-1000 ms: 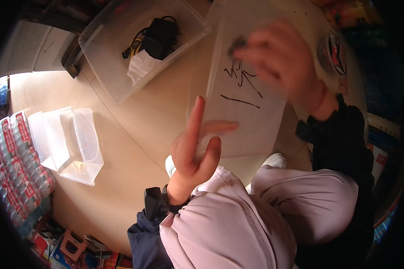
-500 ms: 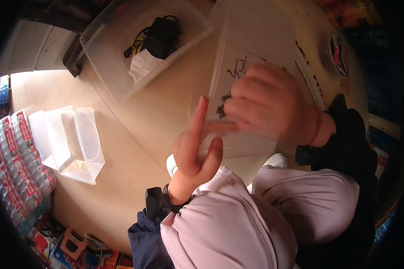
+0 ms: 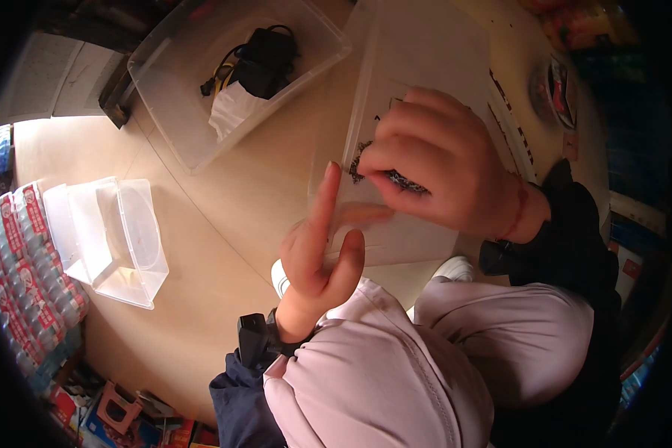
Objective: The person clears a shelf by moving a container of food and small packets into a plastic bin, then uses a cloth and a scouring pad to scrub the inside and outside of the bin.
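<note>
In front of my legs lies a large translucent white plastic panel [image 3: 437, 45], like a box lid or base, with dark marks on it. My right hand [image 3: 448, 164] is closed over its surface, gripping a dark, glinting, tangled wad like a steel wool scourer [image 3: 407, 181]. Part of that wad also shows at the fingertips; the rest is hidden under the fingers. My left hand [image 3: 317, 254] is held at the panel's near left edge, index finger stretched out and thumb apart, with nothing in it.
A clear plastic box [image 3: 190, 145] at upper left holds a black adapter with a cable [image 3: 265, 63] and white wrapping [image 3: 235, 108]. A smaller clear container [image 3: 138, 239] rests on the floor at left, beside packed bottles [image 3: 30, 261]. Boxes [image 3: 119, 411] sit at lower left.
My right hand has shifted slightly left and up across the panel, now covering most of the dark marks, and the wad shows more clearly beneath it. My left hand stays nearly still.
</note>
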A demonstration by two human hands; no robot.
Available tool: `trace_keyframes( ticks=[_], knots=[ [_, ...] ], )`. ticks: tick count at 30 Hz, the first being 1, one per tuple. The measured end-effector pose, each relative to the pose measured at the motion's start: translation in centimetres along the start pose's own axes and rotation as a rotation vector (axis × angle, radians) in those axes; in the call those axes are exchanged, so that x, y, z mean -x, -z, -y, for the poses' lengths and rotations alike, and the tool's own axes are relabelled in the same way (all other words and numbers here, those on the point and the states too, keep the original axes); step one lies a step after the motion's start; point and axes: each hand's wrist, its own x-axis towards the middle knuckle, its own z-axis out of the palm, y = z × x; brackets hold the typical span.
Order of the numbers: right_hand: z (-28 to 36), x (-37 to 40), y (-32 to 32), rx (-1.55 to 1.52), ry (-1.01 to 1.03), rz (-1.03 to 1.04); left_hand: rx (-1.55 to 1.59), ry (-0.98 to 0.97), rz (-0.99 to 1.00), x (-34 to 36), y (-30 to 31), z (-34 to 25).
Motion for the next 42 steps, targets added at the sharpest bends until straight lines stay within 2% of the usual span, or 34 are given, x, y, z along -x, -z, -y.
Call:
trace_keyframes(
  ticks=[4,6,9,12,16,19,22,24,25,28,30,31,34,36,37,40,42],
  knots=[
    [0.1,0.5,1.4,0.031,-0.024,0.054,0.002,0.078,0.022,0.1,0.2,-0.3],
    [0.2,0.9,2.4,0.065,-0.077,0.135,0.026,-0.014,-0.012,-0.2,0.0,0.1],
    [0.0,1.2,2.5,0.133,-0.079,0.179,0.007,-0.016,-0.005,-0.3,-0.1,0.2],
    [0.0,0.2,1.2,0.08,-0.032,0.066,0.007,0.003,0.002,-0.4,-0.1,-0.3],
    [-0.1,-0.5,0.3,0.116,0.03,0.018,-0.029,0.001,-0.003,-0.1,0.0,-0.2],
    [-0.1,0.4,1.3,0.082,0.03,0.04,-0.025,0.023,-0.003,0.2,0.0,-0.1],
    [0.1,1.7,2.8,0.114,-0.034,0.166,0.0,0.006,-0.046,0.0,-0.1,-0.1],
    [0.2,2.0,3.1,0.124,-0.072,0.171,0.005,0.108,0.108,-0.2,0.5,-1.0],
    [0.1,1.9,3.0,0.124,-0.073,0.171,0.006,0.108,0.109,-0.2,0.4,-1.0],
    [-0.3,0.4,1.3,0.117,-0.025,0.102,0.067,0.147,0.099,-0.1,0.3,-0.7],
    [-0.5,-0.7,0.3,0.104,0.054,0.006,0.054,0.029,-0.023,-0.2,-0.3,0.1],
    [-0.6,-0.8,0.3,0.105,0.053,0.006,0.055,0.029,-0.023,-0.1,-0.3,0.1],
    [-0.3,-0.4,0.6,0.108,0.074,0.032,0.026,0.015,-0.026,0.1,0.0,0.1],
    [-0.2,1.1,1.6,0.145,0.152,0.214,0.011,0.069,0.015,0.2,0.3,-0.2],
    [-0.4,1.4,1.9,0.145,0.155,0.216,0.011,0.068,0.012,0.1,0.3,-0.2],
    [-1.7,1.5,2.3,0.214,0.159,0.196,-0.018,0.051,0.02,-0.1,-0.2,-0.1],
    [-4.8,0.4,2.6,0.285,0.037,-0.058,0.056,0.001,-0.046,-0.2,-0.6,0.2]
  ],
)
